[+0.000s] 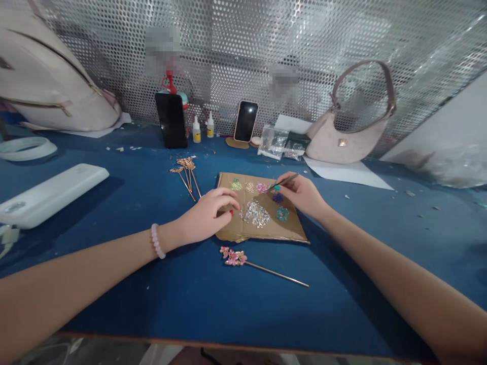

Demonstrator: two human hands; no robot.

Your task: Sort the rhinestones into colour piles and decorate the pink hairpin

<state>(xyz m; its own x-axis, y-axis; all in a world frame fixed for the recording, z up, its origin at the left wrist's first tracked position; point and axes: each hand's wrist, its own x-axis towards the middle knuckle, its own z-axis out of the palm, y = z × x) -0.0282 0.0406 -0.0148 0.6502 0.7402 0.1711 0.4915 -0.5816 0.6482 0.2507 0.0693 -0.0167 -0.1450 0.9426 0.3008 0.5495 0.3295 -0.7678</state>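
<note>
A brown cardboard sheet [289, 230] lies on the blue table and carries small heaps of coloured rhinestones [255, 212]. My left hand [207, 215] rests on the sheet's left edge, fingers curled, pressing the card down. My right hand [300, 193] pinches thin tweezers [283, 181] whose tip points at the pink stones near the sheet's far edge. A gold hairpin with a pink flower head [234, 257] lies in front of the sheet. Several more gold hairpins [186, 172] lie to the sheet's left.
A white power bank [49, 192] sits at the left. Two phones [171, 120] [246, 121] lean against the perforated metal wall, with two glue bottles [196, 130] between them. A beige handbag [342, 137], plastic bags [273, 142] and white paper [346, 172] are at the back right.
</note>
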